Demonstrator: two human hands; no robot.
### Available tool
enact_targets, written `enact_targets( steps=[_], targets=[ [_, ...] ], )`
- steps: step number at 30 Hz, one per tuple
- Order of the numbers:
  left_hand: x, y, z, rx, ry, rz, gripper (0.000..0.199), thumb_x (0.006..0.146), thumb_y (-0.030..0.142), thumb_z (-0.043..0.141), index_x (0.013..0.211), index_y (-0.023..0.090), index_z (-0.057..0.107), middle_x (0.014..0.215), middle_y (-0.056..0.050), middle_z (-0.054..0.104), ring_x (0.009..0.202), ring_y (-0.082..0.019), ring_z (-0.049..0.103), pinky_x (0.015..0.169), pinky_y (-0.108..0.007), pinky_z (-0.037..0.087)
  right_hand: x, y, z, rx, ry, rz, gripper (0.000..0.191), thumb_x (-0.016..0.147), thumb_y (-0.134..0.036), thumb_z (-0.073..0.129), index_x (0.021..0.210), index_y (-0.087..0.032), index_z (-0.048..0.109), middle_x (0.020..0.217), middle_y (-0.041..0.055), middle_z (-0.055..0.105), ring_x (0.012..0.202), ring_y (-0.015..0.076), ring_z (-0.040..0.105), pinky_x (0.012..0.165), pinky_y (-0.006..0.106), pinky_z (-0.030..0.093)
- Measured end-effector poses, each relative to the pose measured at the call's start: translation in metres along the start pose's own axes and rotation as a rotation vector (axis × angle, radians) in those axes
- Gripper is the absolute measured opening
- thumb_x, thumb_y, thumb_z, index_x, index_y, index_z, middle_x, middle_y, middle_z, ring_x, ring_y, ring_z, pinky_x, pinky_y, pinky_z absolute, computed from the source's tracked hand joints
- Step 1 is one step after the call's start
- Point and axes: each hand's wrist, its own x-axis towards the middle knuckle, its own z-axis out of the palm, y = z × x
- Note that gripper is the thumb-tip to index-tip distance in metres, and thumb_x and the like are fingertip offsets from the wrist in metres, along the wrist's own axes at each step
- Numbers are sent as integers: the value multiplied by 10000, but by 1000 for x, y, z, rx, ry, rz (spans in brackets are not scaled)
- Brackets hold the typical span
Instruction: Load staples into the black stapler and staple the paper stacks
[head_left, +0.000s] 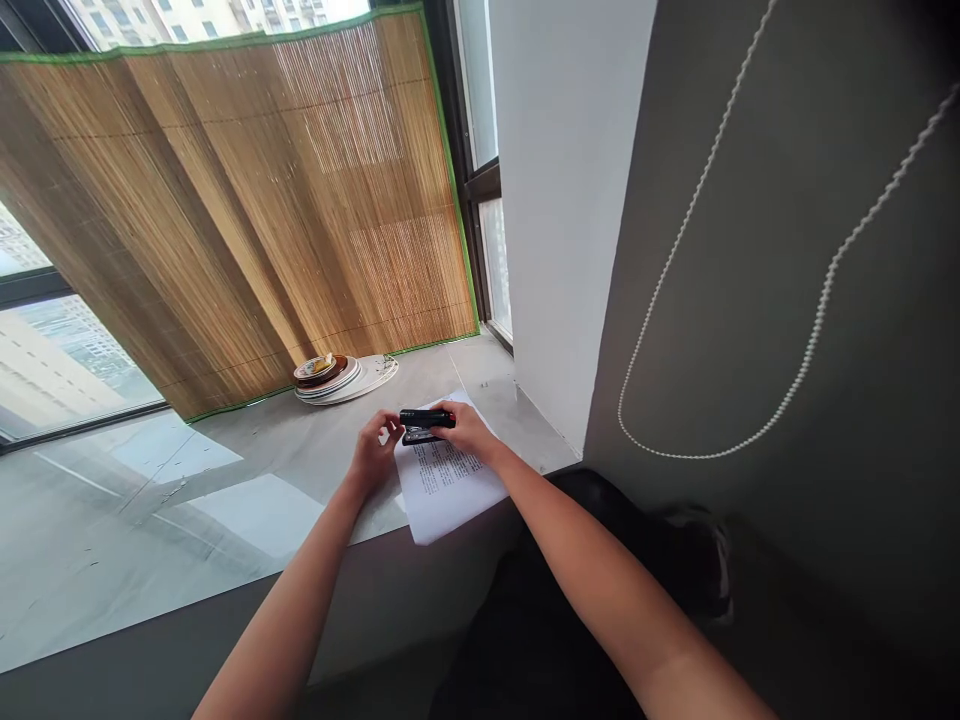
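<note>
A black stapler [426,418] is over the upper part of a printed sheet of paper [442,490], its top arm raised apart from its base. My right hand [466,430] is closed around the stapler's rear end. At the stapler's other end is my left hand [375,445], its fingers curled together beside the paper's upper left corner. What those fingertips pinch, if anything, is too small to make out. The sheet rests on a grey stone window sill [300,440], with its lower edge sticking out past the sill's front edge.
A stack of plates [330,380] stands behind my hands, against a bamboo blind [300,200] with green edging. To the right are a white wall corner [562,250] and a hanging bead chain [701,457]. My dark-clothed leg [600,510] is below the sill.
</note>
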Motion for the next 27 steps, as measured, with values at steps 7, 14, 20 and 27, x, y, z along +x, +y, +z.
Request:
enact_targets(
  steps=[7, 14, 20, 27],
  targets=[
    [1, -7, -3, 81, 215, -112, 91, 921, 320, 573, 913, 229, 578, 917, -61, 680, 779, -215, 633, 741, -356, 494, -2, -1, -30, -198, -8, 122, 299, 821, -325, 827, 1089, -204, 771, 1064, 52, 782, 907, 199, 713, 824, 303, 548],
    [-3, -41, -36, 174, 193, -213, 45, 865, 282, 565, 883, 243, 580, 914, -66, 692, 812, -238, 662, 813, -362, 527, 20, 12, -51, -750, 128, 155, 363, 1006, -276, 598, 1339, -165, 687, 1606, 181, 525, 1509, 289, 453, 1241, 452, 345],
    [-28, -104, -91, 325, 138, -397, 56, 823, 277, 561, 847, 239, 595, 893, -77, 714, 813, -257, 678, 878, -386, 527, 53, 33, -19, -854, -6, 207, 480, 1049, -324, 548, 1464, -87, 595, 1685, 278, 389, 1615, 378, 307, 1298, 570, 202],
    [-26, -116, -86, 405, 122, -496, 62, 810, 259, 548, 835, 238, 601, 859, -81, 721, 861, -279, 690, 908, -400, 521, 83, 14, 95, -826, -81, 103, 474, 1048, -349, 575, 1474, -143, 606, 1686, 205, 431, 1600, 363, 346, 1291, 506, 259]
  ],
)
